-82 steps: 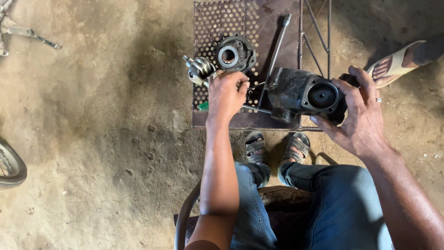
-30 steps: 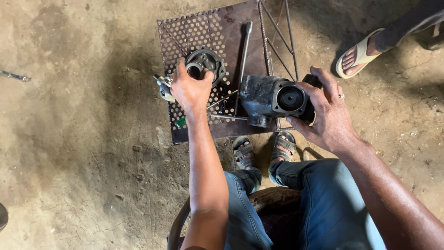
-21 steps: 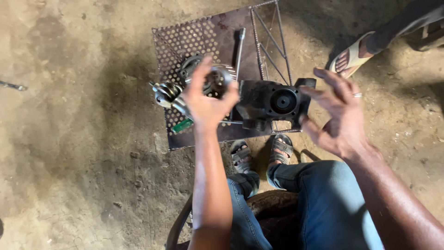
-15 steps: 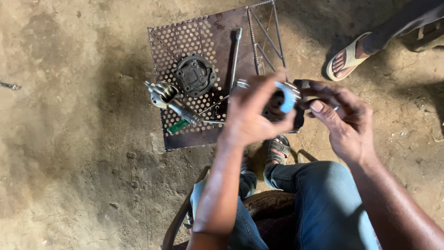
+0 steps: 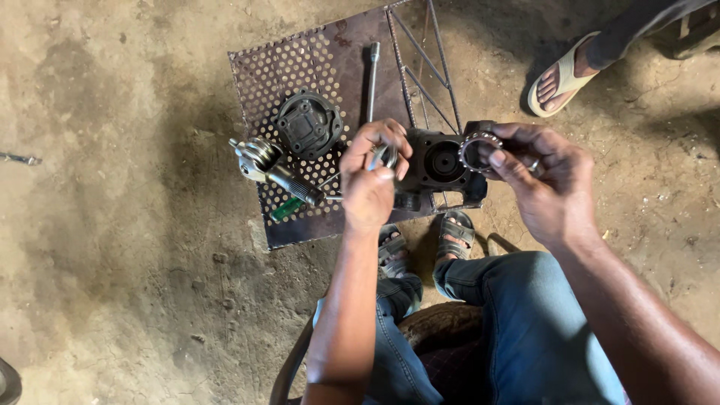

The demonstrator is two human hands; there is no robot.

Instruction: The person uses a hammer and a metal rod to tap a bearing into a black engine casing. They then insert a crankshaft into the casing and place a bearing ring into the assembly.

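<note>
Two hands hovering over dark engine housing (image 5: pixel 442 165): right hand (image 5: pixel 544 184) pinching toothed metal ring (image 5: pixel 478 152) just beside housing bore. Left hand (image 5: pixel 371 176) closing on small shiny part (image 5: pixel 384 156), lying equally near.

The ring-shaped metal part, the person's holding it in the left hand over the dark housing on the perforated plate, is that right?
Not quite. The head view shows the ring-shaped metal part in the right hand, not the left. The left hand pinches a smaller metal piece. The ring is indeed held over the dark housing on the perforated plate.
</note>
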